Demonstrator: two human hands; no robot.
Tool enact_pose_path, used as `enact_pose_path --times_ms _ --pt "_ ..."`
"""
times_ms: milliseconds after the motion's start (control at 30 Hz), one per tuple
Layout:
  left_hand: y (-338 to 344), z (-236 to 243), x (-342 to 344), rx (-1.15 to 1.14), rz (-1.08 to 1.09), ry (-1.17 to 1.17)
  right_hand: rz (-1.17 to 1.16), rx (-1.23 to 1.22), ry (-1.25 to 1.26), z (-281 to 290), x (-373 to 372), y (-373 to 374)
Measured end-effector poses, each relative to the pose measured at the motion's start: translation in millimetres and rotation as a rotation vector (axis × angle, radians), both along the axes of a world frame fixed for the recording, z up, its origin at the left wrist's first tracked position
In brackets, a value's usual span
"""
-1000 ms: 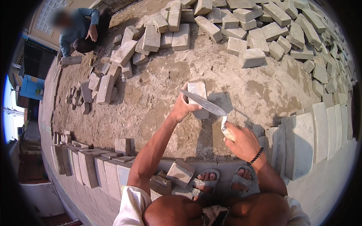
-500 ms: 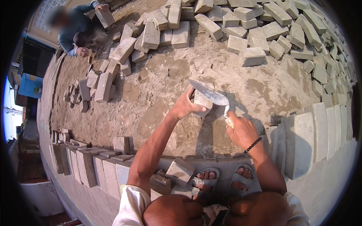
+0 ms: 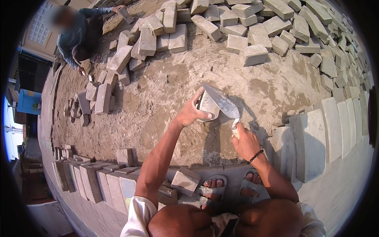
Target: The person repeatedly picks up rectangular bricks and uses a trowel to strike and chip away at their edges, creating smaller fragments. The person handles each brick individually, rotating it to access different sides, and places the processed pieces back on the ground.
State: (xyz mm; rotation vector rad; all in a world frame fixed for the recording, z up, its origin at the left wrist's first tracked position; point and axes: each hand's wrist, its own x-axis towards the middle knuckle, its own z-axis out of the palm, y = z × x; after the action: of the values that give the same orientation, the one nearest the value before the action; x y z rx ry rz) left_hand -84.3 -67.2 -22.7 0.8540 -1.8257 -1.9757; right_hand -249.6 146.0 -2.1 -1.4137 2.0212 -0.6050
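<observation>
In front of me, above the sandy ground, my left hand is closed round a grey brick, thumb on its near side. My right hand grips the handle of a pointed trowel. The trowel's grey blade lies across the brick's upper right side, its tip near my left fingers. It partly covers the brick, and blade and brick seem to touch. A dark beaded bracelet circles my right wrist.
Loose bricks are heaped at the far right, with a smaller cluster at the left. Rows of upright bricks and grey slabs flank my sandalled feet. At the far left a co-worker crouches, holding a brick.
The trowel blade has tilted to show more of its face, and my right hand has shifted slightly down and left. The co-worker's brick has moved away to the right. My view has shifted a little.
</observation>
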Motion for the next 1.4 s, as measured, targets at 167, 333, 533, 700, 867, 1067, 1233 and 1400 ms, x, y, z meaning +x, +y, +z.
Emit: enact_pose_path --times_ms 167,333,533,700,867,1067,1233,1400 --pt "-9.2 -7.5 17.7 0.036 0.024 0.039 0.073 -0.014 -0.076 41.2 7.8 -5.3" --pt "-7.3 6.7 26.9 0.065 0.07 -0.032 0.215 0.118 -0.034 49.0 16.2 8.9" --pt "-11.6 -11.3 44.3 0.012 0.083 0.008 0.166 0.043 0.093 57.4 4.3 -19.9" --pt "-8.5 2.2 40.2 0.187 0.114 0.016 0.335 0.128 0.058 71.0 16.9 -3.1" --pt "-9.0 -0.6 43.1 0.08 0.101 -0.019 0.058 0.147 0.057 24.0 -14.6 -36.8" --pt "0.7 40.8 15.9 -0.605 0.023 -0.415 -0.15 0.151 -0.263 30.9 4.5 -26.5" --pt "29.3 53.4 -31.4 -0.834 0.047 -0.917 -0.17 0.104 -0.52 -11.7 27.5 -8.4" --pt "15.6 40.8 6.8 -0.781 0.16 -0.705 -0.159 0.003 -0.478 -4.5 34.0 -4.3"
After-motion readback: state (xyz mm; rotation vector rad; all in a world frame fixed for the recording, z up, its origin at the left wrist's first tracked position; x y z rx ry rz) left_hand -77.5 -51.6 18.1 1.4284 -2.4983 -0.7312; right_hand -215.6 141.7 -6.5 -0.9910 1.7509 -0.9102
